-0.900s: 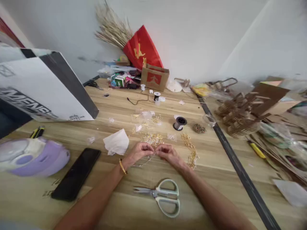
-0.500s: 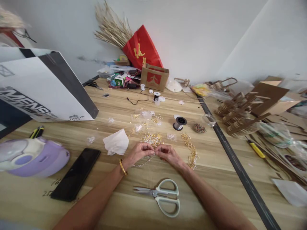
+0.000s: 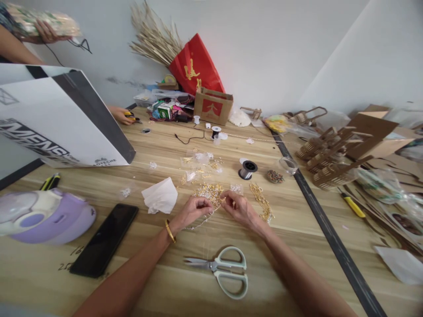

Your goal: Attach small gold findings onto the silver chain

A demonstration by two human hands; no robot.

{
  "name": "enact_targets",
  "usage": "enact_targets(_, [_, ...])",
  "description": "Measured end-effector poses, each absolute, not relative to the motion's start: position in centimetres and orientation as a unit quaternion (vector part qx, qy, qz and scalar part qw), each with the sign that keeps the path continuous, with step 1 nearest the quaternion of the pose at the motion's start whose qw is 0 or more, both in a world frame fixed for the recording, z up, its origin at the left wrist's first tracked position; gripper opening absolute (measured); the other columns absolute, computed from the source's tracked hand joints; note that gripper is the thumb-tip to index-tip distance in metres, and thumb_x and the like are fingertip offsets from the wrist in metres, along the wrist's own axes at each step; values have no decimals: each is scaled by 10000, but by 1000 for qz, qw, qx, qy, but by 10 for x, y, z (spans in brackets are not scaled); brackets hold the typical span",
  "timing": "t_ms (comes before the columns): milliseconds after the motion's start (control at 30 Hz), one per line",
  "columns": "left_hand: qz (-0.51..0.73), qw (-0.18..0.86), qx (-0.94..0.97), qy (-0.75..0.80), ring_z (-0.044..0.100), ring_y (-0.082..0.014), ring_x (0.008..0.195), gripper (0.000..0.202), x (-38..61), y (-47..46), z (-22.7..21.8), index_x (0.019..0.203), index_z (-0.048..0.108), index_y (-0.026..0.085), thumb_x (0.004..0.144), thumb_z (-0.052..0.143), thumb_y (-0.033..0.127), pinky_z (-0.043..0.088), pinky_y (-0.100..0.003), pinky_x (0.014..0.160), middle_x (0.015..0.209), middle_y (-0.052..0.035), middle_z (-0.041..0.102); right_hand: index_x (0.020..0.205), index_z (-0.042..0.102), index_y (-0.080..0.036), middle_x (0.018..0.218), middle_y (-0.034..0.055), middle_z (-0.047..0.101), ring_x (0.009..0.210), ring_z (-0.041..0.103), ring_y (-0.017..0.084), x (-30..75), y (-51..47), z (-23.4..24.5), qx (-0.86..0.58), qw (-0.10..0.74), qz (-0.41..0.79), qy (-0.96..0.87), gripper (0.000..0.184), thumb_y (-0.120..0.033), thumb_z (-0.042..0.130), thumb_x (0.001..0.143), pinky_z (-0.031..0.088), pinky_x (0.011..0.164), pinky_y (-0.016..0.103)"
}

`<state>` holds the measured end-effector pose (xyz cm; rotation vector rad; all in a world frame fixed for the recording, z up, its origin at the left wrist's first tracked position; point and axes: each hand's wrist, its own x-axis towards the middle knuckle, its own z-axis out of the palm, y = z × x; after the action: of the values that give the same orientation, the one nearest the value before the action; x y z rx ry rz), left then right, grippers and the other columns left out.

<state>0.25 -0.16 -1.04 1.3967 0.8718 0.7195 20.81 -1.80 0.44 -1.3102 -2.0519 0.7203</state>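
My left hand (image 3: 195, 209) is closed in a pinch on a thin silvery beaded strand (image 3: 198, 225), whose loose part curves down onto the table beside it. My right hand (image 3: 239, 208) has its thumb and fingertips pressed together at the right edge of a heap of small gold and clear beads (image 3: 208, 191). Whatever lies between those fingertips is too small to make out. A bundle of gold chains (image 3: 261, 200) rests just right of my right hand. Below both hands lies a pair of scissors (image 3: 221, 269) with pale handles.
To the left are a white cloth (image 3: 161, 196), a black phone (image 3: 105, 241), a purple-and-white device (image 3: 49, 215) and a big white box (image 3: 76, 123). Behind the box, another person's hand (image 3: 120, 115) is on dark scissors. A wire spool (image 3: 247, 170) and a bead dish (image 3: 275, 176) stand farther back.
My hands have parted; the right one has moved slightly right and away from me, to the bead heap. Another person has come in at the left, holding a bundle and reaching to the dark scissors.
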Motion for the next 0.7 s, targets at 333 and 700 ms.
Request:
enact_targets(333, [332, 597, 624, 381, 521, -108, 618, 206, 3, -1, -14, 724, 620, 115, 727, 671, 315, 395, -219, 601, 644, -5, 590, 841, 616, -184, 814, 29, 547, 752, 544, 139, 204, -27, 26, -528, 164, 90, -828, 129, -150, 498, 883, 372, 635, 228])
enact_targets(700, [328, 593, 629, 382, 537, -115, 617, 236, 3, -1, -12, 723, 611, 115, 731, 667, 344, 410, -225, 607, 644, -14, 605, 783, 581, -177, 809, 59, 524, 799, 496, 175, 209, -25, 29, -508, 88, -12, -857, 193, -139, 448, 918, 335, 584, 255])
